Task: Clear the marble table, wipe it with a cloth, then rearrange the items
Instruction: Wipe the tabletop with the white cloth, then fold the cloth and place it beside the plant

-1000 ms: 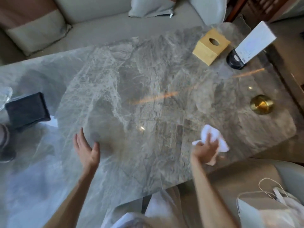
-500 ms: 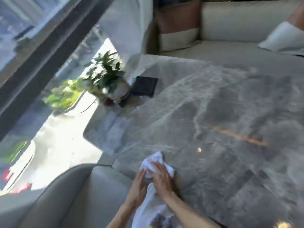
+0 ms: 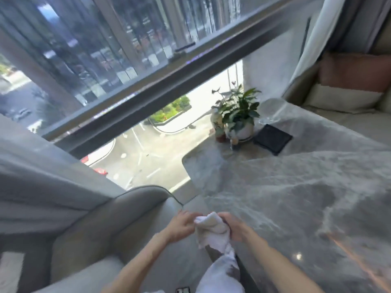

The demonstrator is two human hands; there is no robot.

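Head view: at the near edge of the marble table (image 3: pixel 285 197), you hold the white cloth (image 3: pixel 211 227) bunched between both hands. Whether it touches the stone cannot be told. Your right hand (image 3: pixel 236 229) wraps its fingers round one side of the bundle, and your left hand (image 3: pixel 182 227) grips the opposite fold.

The cloth looks light, soft and limp, with a loose tail sagging below your wrists. It is probably best gathered into a thick pad and pressed under the palm.

At the window end stand a potted plant (image 3: pixel 239 115), a bottle (image 3: pixel 216 123) and a dark flat tray (image 3: pixel 273 138). The pot is likely heavy and breakable, so take it low with both hands.
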